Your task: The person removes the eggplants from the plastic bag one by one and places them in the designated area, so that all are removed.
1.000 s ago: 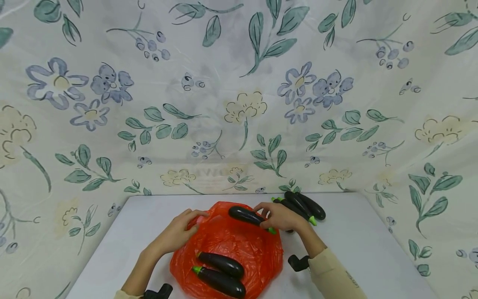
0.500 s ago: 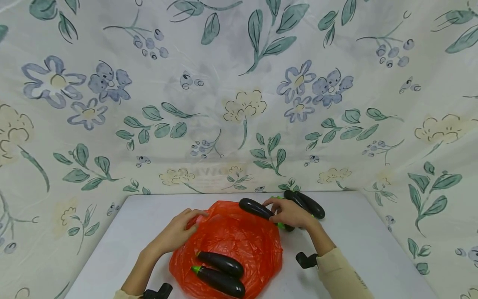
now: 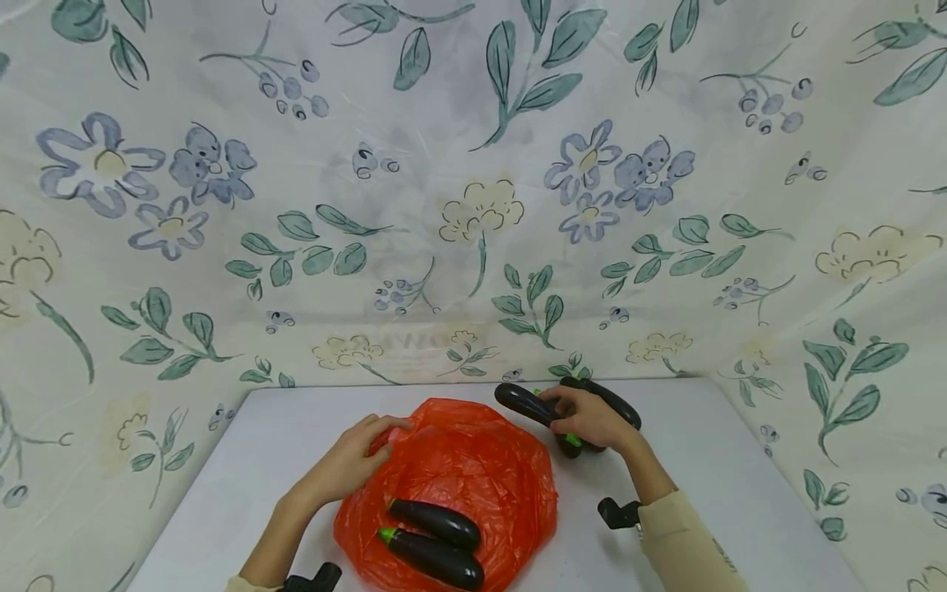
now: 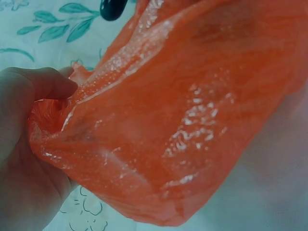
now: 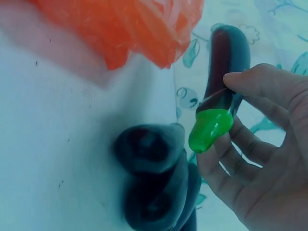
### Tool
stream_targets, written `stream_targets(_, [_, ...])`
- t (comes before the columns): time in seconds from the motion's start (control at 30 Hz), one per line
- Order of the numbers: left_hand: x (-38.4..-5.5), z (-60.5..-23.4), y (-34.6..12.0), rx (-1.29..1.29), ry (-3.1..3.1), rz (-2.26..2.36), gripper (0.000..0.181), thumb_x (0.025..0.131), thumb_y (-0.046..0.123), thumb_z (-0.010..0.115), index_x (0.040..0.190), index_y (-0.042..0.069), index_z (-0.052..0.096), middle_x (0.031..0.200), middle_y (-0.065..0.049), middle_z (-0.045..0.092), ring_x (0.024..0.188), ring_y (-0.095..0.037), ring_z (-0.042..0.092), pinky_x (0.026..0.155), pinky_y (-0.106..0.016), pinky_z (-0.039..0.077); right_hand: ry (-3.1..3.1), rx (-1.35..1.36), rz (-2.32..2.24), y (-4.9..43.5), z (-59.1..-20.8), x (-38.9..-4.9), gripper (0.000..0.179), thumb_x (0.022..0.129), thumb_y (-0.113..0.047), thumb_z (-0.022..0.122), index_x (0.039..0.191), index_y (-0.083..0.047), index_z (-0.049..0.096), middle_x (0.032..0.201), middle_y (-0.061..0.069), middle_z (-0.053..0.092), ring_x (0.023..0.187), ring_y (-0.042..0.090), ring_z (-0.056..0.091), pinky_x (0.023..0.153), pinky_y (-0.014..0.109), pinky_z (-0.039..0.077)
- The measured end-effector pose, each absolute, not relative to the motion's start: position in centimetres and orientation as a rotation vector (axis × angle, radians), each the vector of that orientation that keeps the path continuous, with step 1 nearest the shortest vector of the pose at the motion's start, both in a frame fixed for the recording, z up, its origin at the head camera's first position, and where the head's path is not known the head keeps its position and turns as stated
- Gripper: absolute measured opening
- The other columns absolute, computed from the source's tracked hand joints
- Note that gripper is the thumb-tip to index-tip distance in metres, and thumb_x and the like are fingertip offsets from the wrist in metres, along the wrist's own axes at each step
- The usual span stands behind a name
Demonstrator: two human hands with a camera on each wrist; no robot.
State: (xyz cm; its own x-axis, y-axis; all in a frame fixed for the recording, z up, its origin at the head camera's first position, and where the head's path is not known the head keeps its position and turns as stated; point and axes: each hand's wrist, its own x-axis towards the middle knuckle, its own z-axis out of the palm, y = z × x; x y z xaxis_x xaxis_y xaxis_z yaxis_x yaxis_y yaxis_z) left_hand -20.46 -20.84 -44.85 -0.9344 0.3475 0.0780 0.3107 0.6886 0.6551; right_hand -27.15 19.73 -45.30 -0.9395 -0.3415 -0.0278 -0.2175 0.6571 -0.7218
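My left hand (image 3: 358, 460) pinches the left edge of a red plastic bag (image 3: 481, 469); in the left wrist view the thumb presses the gathered film (image 4: 53, 115). With my right hand (image 3: 588, 418) I hold a dark eggplant (image 3: 524, 400) by its green-capped end, raised at the bag's far right edge. The right wrist view shows the thumb across this eggplant (image 5: 226, 67), its bright green cap (image 5: 211, 127) pointing down. Two more eggplants, an upper one (image 3: 436, 523) and a lower one (image 3: 436, 561), appear within the bag's outline at the front.
Beneath and behind my right hand lies a pile of several eggplants (image 3: 616, 403), partly hidden by the hand. The white table (image 3: 710, 460) runs back to a floral-patterned cloth (image 3: 414, 247). A black wrist camera mount (image 3: 617, 514) sits by each sleeve.
My right hand has moved right and slightly back with the eggplant, from over the bag to beside the pile. The left hand keeps its hold on the bag.
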Motion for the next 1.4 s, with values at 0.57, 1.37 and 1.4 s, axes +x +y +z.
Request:
stream_targets(0.57, [-20.8, -45.1, -20.9, 0.593, 2.835, 1.074, 0.038, 0.097, 0.008, 0.061, 0.132, 0.022, 0.062, 0.104, 0.003, 0.058, 0.095, -0.017, 0.055, 0.087, -0.042, 0.057, 2.778, -0.283, -1.301, 22.4, -46.2, -28.1, 0.049, 0.089, -0.012, 0.071, 0.137, -0.014, 0.059, 0.116, 0.015, 0.063, 0.095, 0.027, 0.061, 0.076, 0.037, 0.055])
stream_targets(1.37, [-20.7, -45.4, -20.6, 0.590, 2.838, 1.081, 0.037, 0.097, 0.007, 0.060, 0.130, 0.023, 0.062, 0.106, 0.003, 0.059, 0.098, -0.018, 0.056, 0.089, -0.048, 0.056, 2.986, -0.165, -1.287, 26.9, -47.3, -28.9, 0.047, 0.091, -0.011, 0.066, 0.136, -0.005, 0.058, 0.110, 0.018, 0.062, 0.092, 0.026, 0.062, 0.071, 0.033, 0.048])
stream_targets(1.4, [-20.7, -45.4, -20.6, 0.590, 2.840, 1.078, 0.037, 0.097, 0.007, 0.060, 0.130, 0.023, 0.063, 0.106, 0.003, 0.059, 0.098, -0.018, 0.056, 0.090, -0.048, 0.056, 2.987, -0.151, -1.291, 27.1, -47.3, -28.8, 0.046, 0.091, -0.011, 0.066, 0.136, -0.005, 0.058, 0.111, 0.018, 0.063, 0.092, 0.027, 0.062, 0.071, 0.033, 0.048])
